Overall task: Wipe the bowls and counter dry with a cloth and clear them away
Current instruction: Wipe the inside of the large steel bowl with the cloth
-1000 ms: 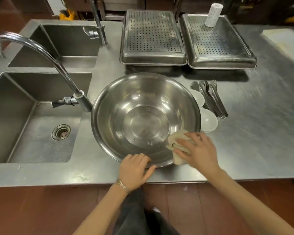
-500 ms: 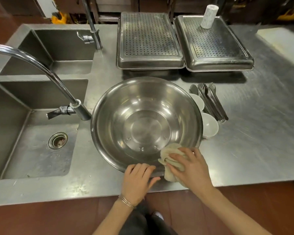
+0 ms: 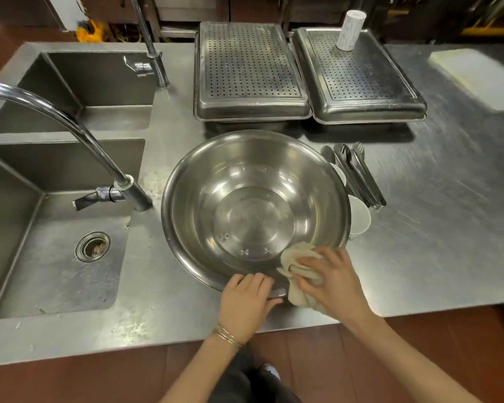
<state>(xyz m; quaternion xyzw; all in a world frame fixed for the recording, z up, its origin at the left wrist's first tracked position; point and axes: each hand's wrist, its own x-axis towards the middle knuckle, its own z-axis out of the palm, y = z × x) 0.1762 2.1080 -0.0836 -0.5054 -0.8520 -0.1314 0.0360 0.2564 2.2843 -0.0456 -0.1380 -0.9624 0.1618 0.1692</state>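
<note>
1. Right hand (image 3: pixel 330 279) grasps the bunched cloth (image 3: pixel 298 264), pressing it over the near rim of the big steel bowl (image 3: pixel 253 210)
2. Left hand (image 3: pixel 246 301) lies flat, fingers unclenched, steadying that rim on the counter (image 3: pixel 437 228)
3. Step in hand – drying the bowl; next likely calls for turning it to reach unwiped wall

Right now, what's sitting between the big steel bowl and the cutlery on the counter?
Two small white bowls, partly hidden behind the big bowl rim, with the cutlery lying just beside them, in the head view.
</note>
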